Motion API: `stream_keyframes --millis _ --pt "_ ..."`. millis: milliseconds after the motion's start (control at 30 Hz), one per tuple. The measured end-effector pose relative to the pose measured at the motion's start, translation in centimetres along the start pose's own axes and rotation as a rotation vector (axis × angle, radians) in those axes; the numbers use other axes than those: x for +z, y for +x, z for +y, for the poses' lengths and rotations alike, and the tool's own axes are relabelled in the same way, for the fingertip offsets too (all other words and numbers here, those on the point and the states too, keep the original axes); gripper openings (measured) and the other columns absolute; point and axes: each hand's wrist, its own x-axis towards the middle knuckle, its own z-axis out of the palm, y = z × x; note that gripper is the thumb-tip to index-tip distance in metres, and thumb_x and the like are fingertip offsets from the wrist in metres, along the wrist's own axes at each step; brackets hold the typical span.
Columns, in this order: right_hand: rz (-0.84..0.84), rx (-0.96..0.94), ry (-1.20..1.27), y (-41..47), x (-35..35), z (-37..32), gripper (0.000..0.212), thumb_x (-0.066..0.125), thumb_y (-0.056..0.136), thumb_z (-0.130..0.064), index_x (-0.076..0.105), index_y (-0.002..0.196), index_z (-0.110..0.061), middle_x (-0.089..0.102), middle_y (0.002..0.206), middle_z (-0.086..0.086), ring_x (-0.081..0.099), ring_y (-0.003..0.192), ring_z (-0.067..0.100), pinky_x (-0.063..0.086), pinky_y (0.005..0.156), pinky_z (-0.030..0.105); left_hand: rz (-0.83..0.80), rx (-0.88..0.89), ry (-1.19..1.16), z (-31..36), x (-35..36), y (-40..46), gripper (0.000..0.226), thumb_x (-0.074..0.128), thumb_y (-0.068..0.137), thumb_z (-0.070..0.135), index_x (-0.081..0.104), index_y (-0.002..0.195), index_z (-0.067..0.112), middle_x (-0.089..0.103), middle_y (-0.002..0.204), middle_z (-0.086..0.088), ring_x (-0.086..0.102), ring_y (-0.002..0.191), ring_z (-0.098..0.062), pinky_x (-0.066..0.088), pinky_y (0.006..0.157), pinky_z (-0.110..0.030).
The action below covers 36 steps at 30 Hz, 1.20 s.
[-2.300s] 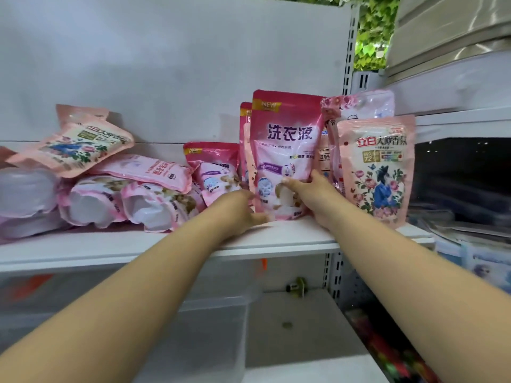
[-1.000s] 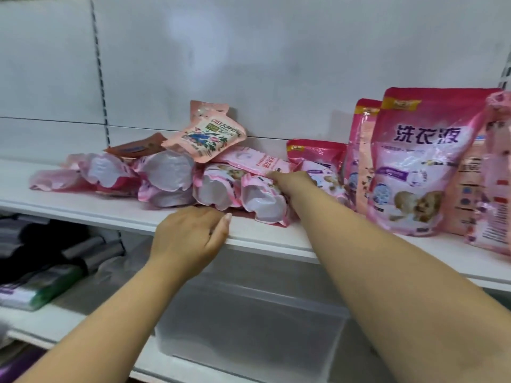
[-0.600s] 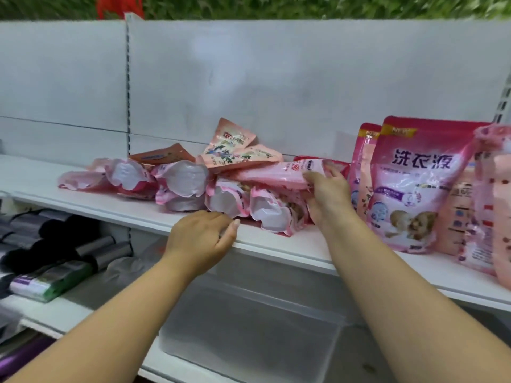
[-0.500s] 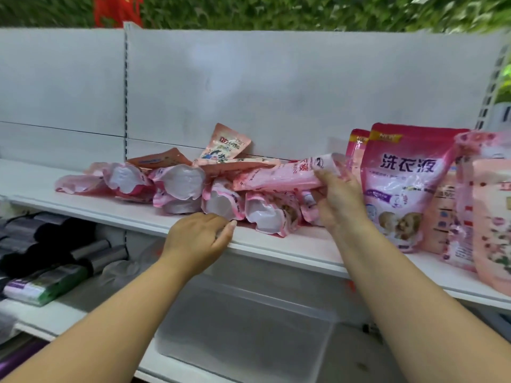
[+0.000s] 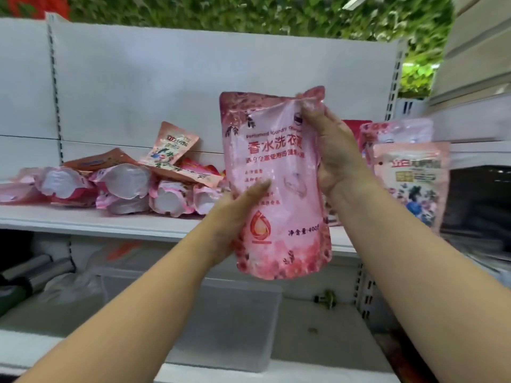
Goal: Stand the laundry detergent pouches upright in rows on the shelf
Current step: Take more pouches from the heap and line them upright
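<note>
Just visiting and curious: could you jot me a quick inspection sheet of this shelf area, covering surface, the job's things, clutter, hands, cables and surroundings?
Surface: white shelf, front edge bare.
Job's things: pale pink pouch held upright in front of the shelf; fallen pouches heaped at left; standing pouches at right.
Clutter: nothing seen.
Hands: left hand grips the pouch's lower left edge; right hand grips its upper right edge.
Cables: nothing seen.
Surroundings: clear bin below; green foliage above.

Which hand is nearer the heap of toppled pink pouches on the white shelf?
Left. The left hand sits just right of the heap; the right hand is farther right.
</note>
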Motion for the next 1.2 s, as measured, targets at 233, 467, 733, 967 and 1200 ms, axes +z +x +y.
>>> stream_keyframes --millis 233,467,733,967,1200 --pt "-0.068 0.178 -0.43 -1.5 -5.3 -3.1 0.082 0.066 0.066 -0.05 0.041 0.133 -0.01 0.057 0.128 0.014 0.054 0.118 0.032 0.042 0.1 0.051 0.246 0.214 0.034 0.3 3.3 3.8 0.022 0.067 0.067 0.038 0.064 0.077 0.018 0.072 0.06 0.005 0.07 0.057 -0.013 0.058 0.056 -0.026" --pt "0.342 0.102 -0.421 -2.9 -9.2 0.3 0.009 0.052 0.09 -0.023 0.06 0.093 -0.025 0.068 0.097 0.003 0.064 0.096 0.026 0.048 0.092 0.051 0.243 0.258 0.242 -1.5 6.9 8.7 0.035 0.059 0.081 0.04 0.061 0.101 0.012 0.066 0.083 0.001 0.066 0.085 -0.024 0.055 0.066 -0.025" --pt "0.381 0.085 -0.594 -2.6 -11.8 3.6 0.018 0.047 0.089 -0.045 0.055 0.102 -0.035 0.06 0.122 0.003 0.056 0.113 0.024 0.043 0.1 0.048 -0.056 -0.114 0.357 -4.6 6.2 8.9 0.033 0.062 0.069 0.044 0.043 0.095 0.034 0.061 0.101 0.005 0.059 0.086 -0.008 0.046 0.085 -0.026" --pt "0.366 0.146 -0.541 -2.5 -12.5 3.7 0.042 0.057 0.085 -0.041 0.05 0.125 -0.027 0.056 0.123 -0.009 0.05 0.117 0.016 0.04 0.103 0.043 0.0 -0.073 0.503 -4.5 6.1 8.6 0.095 0.059 0.057 0.061 0.028 0.138 0.022 0.052 0.134 -0.002 0.052 0.118 -0.022 0.037 0.106 -0.042" --pt "0.406 0.016 -0.707 -2.9 -12.3 3.7 0.012 0.053 0.088 -0.037 0.058 0.098 -0.033 0.064 0.103 -0.009 0.059 0.102 0.015 0.048 0.093 0.04 0.033 -0.116 0.658 -4.4 6.7 8.6 0.085 0.051 0.067 0.062 0.032 0.133 0.012 0.053 0.131 -0.007 0.052 0.117 -0.026 0.043 0.099 -0.039"
